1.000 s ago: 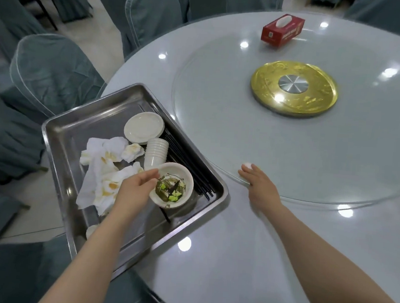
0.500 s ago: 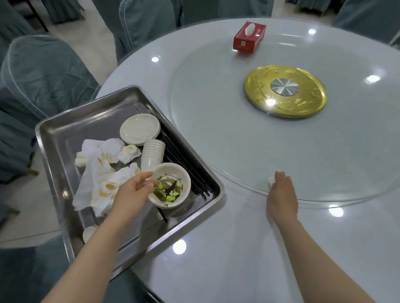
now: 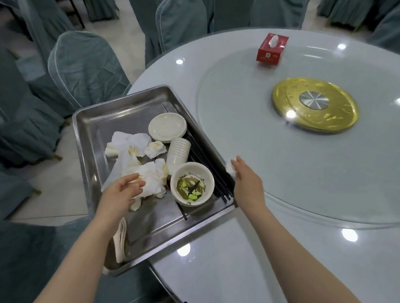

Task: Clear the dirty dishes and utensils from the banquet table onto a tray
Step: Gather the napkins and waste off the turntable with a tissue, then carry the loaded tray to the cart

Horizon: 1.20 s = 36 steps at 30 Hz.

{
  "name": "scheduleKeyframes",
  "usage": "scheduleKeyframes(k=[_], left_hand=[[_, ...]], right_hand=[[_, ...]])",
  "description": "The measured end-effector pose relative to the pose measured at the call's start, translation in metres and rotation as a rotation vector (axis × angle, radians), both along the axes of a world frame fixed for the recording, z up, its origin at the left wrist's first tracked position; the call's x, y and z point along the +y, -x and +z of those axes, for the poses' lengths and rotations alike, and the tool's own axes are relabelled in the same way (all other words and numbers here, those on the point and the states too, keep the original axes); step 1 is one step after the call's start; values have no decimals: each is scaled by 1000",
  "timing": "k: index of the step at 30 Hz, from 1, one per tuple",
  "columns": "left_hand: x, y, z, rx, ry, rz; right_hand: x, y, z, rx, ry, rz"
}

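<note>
- Head view: right hand (image 3: 247,183) pinches a small white scrap (image 3: 231,170); carry it over the tray (image 3: 89,124) rim before releasing.
- Left hand (image 3: 120,190) hovers with fingers apart, empty, above the napkins (image 3: 149,178).

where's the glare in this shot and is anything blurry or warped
Head view: round ceiling-light glare spots dot the table and glass turntable, one bright on the gold disc; the steel tray shows soft sheen; the right hand is slightly motion-blurred; wide-angle distortion bends the chairs and table rim near the edges.
</note>
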<state>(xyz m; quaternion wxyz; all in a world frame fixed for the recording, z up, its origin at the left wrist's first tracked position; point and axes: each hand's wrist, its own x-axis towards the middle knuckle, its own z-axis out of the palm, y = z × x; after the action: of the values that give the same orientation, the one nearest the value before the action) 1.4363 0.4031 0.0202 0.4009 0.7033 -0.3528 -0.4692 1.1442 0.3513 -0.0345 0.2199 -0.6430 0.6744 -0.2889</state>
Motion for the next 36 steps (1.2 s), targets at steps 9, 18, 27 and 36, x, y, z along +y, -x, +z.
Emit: scheduleKeyframes(k=[9, 18, 27, 36], left_hand=[[21, -63, 3, 35, 26, 149], [25, -122, -9, 87, 6, 201], [-1, -140, -23, 116, -7, 142], [-28, -148, -30, 141, 42, 71]], right_hand=[[-8, -151, 57, -230, 86, 379], [-30, -208, 49, -401, -102, 342], [-47, -179, 51, -480, -109, 89], [-52, -147, 41, -565, -133, -48]])
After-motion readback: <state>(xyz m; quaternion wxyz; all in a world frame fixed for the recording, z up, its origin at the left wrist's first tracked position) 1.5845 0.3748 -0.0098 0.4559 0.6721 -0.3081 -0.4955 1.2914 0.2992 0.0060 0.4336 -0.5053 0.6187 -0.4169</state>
